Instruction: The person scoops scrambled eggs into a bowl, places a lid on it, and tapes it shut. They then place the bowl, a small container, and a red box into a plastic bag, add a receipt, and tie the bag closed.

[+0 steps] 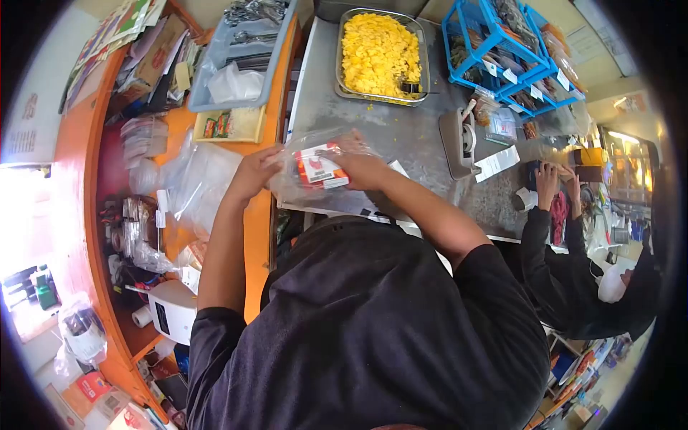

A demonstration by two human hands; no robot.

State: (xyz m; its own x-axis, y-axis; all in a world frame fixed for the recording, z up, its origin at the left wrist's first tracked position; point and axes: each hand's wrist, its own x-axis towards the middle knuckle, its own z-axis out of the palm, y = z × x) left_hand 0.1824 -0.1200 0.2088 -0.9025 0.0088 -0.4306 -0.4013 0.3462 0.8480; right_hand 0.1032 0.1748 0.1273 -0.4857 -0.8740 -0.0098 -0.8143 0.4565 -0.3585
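A clear plastic bag with a red and white printed label lies across the near left edge of the metal table, between my hands. My left hand is closed on the bag's left edge, fingers pinching the film. From the right, my right hand grips the bag beside the label, its fingers partly behind the shiny plastic. What the bag contains under the label I cannot make out. Beyond my hands, a glass dish heaped with yellow flaky food stands on the table, a dark utensil in its corner.
A tape dispenser and blue stacked baskets with packets stand on the right. On the orange shelf at left are a blue-grey cutlery tray, a cream tray and loose plastic bags. A co-worker works at far right.
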